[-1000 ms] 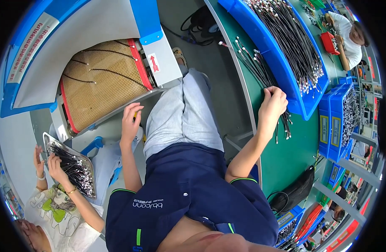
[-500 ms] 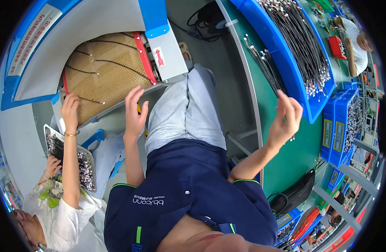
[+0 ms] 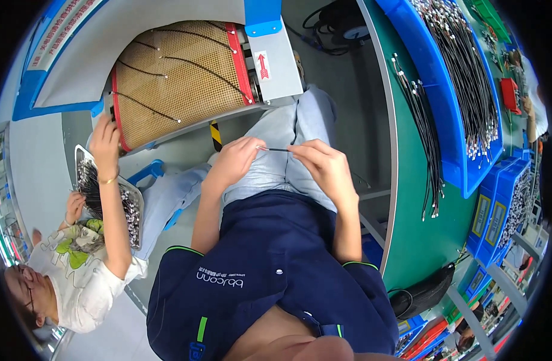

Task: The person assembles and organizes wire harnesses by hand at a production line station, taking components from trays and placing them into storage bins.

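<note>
Over my lap, a short black cable (image 3: 278, 149) with a white connector end is stretched between my two hands. My left hand (image 3: 235, 161) pinches it close to the connector. Opposite, the fingers of my right hand (image 3: 325, 169) are closed round its other side, so part of the cable is hidden. Ahead to the left is a mesh conveyor belt (image 3: 186, 81) with red edges, where several black cables (image 3: 145, 107) lie apart from one another. A loose bundle of similar cables (image 3: 429, 150) rests on the green table (image 3: 417, 237) to my right.
A long blue bin (image 3: 453, 120) full of cables stands on the table's far side. At left, a seated co-worker's hand (image 3: 106, 141) is beside the belt; their other hand (image 3: 76, 204) is at a tray (image 3: 138, 231) of cables. Stacked blue bins (image 3: 489, 219) stand at right.
My right hand has come from the table's cable bundle to my lap. My left hand, open before, has moved right; both now grip one cable. The whole view has shifted.
</note>
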